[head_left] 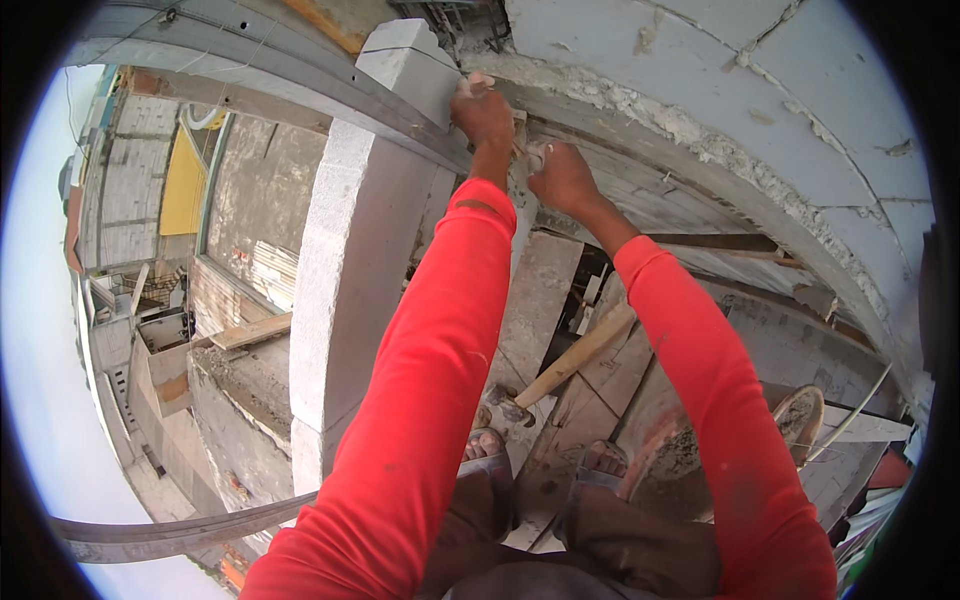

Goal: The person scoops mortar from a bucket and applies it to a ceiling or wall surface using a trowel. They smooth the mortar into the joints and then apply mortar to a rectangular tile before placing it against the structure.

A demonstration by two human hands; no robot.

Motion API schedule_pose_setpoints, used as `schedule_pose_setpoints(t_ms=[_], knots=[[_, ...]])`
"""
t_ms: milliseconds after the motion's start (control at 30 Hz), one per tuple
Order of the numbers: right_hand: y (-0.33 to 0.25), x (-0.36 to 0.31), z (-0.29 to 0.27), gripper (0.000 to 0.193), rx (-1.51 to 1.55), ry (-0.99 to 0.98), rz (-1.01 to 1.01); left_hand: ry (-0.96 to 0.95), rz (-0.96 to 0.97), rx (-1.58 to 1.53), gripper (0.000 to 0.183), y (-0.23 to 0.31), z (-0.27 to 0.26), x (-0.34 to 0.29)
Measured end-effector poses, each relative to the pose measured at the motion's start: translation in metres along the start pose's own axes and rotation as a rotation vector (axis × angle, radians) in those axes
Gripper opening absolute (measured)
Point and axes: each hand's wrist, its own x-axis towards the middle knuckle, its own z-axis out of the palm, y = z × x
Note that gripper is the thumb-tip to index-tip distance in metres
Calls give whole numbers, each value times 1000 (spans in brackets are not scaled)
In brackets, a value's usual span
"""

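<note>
Both arms, in red sleeves, reach up to the corner where a white block column (345, 230), a grey metal beam (405, 118) and a concrete ledge (560, 85) come close together. My left hand (484, 115) is curled closed beside the column and just past the beam; whatever its fingers hold is hidden. Lower and to the right, my right hand (562, 175) is also closed, its fingers pinched at something small and pale that I cannot make out. A narrow upright post (521, 215) stands between the two hands, partly behind them.
Below, my sandalled feet stand on dusty boards (540, 290). Beside them lies a wooden handle (580, 355) with a dirty lump at its end. Buckets (660, 455) with grey mix stand at right. A block wall (800, 90) rises at upper right; lower buildings (240, 180) show at left.
</note>
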Motion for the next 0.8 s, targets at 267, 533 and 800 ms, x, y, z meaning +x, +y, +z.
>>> schedule_pose_setpoints(t_ms=[267,533,800], knots=[[13,28,8,44,-208,84,14,-106,-86,-186,27,8,-2,-8],[32,54,2,44,-211,70,98,-213,179,115,31,-12,-18,-55],[20,44,9,45,-241,102,145,-301,134,174,27,-54,-1,-26]])
